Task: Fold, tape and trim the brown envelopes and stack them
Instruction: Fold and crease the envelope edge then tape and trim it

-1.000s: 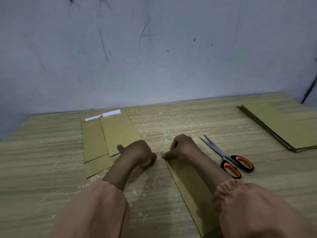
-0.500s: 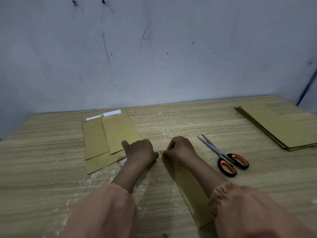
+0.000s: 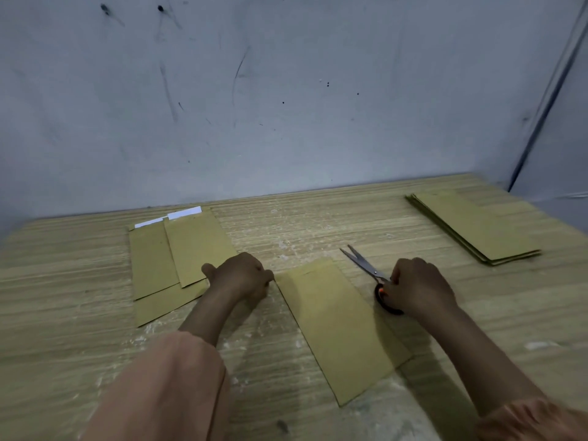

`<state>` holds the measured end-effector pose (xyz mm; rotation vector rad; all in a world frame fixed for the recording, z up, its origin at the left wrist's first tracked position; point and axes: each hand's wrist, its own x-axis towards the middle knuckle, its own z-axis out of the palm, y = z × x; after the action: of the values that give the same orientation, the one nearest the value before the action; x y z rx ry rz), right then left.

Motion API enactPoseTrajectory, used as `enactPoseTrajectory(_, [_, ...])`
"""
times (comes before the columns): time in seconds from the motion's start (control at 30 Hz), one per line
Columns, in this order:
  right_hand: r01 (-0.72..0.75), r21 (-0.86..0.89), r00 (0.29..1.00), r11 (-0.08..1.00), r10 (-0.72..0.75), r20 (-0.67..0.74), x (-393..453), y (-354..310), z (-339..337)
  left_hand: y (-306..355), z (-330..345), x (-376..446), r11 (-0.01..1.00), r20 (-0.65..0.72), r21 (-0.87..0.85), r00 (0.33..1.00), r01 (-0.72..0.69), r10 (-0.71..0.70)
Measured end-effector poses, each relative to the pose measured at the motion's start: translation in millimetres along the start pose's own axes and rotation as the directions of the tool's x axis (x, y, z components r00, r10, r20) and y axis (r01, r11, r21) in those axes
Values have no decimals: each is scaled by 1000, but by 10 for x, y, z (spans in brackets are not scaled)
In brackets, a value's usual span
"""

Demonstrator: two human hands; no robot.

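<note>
On the wooden tabletop [image 3: 286,224], centre front: one brown envelope [image 3: 334,326], lying flat and angled, its far end toward the wall. Left hand [image 3: 241,276]: fingers curled, knuckles at the envelope's far left corner, appearing to pinch or pin that corner; the exact contact is hidden under the hand. Right hand [image 3: 416,289]: fingers curled round the orange-and-black handles of the scissors [image 3: 366,265], which lie on the wood just right of the envelope with blades slightly parted and pointing away toward the wall. Left rear: finished envelopes [image 3: 178,259], several overlapping loosely, two showing white strips at their far ends. Right rear, well apart: a neat stack of brown sheets [image 3: 477,227], apparently unworked stock. Step in hand, by judgement: taking up the scissors to trim the centre envelope. To do it well, seat thumb and fingers fully in the loops before lifting, hold the envelope steady with the left hand close to the cut line but clear of the blades, cut in one straight pass along the edge, then lay the piece squarely on the left pile.
</note>
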<state>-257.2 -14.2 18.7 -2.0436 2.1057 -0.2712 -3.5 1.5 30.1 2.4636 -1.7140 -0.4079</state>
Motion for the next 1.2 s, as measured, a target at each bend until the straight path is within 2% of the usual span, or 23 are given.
enactPoseTrajectory(0.1, [-14,-19,995,1000,16,103,-33,24,5,-13,1,-1,1000,-5,11,1000,13,-13])
enactPoseTrajectory(0.3, [-9,-47,990,999,15,140,-26,-121,-87,-72,24,-22,1000,-6,-5,1000,18,-18])
enactPoseTrajectory(0.43, [76,40,985,996,-81,153,-96,-246,-169,-101,36,-25,1000,-6,-13,1000,16,-16])
enactPoseTrajectory(0.53, [79,240,966,968,-135,223,-139,-346,-200,-119,43,-14,1000,-2,-20,1000,13,-13])
enactPoseTrajectory(0.6, [0,453,914,892,-184,361,-172,-401,-208,-128,45,-12,1000,0,-29,1000,7,-7])
enactPoseTrajectory(0.67, [-134,597,831,791,-238,502,-236,-449,-229,-138,49,-7,999,-1,-43,1000,0,0])
enactPoseTrajectory(0.77, [-312,695,724,648,-311,615,-336,-460,-201,-143,54,14,997,2,-71,1000,-12,12])
enactPoseTrajectory(0.87, [-423,717,627,555,-392,673,-382,-431,-150,-146,58,41,995,15,-97,1000,-15,16])
enactPoseTrajectory(0.97, [-450,708,537,544,-469,702,-416,-393,-121,-145,65,58,992,13,-122,1000,-14,15])
enactPoseTrajectory(1.2, [-468,697,477,544,-508,717,-455,-411,23,-150,53,99,983,9,-183,1000,-12,14])
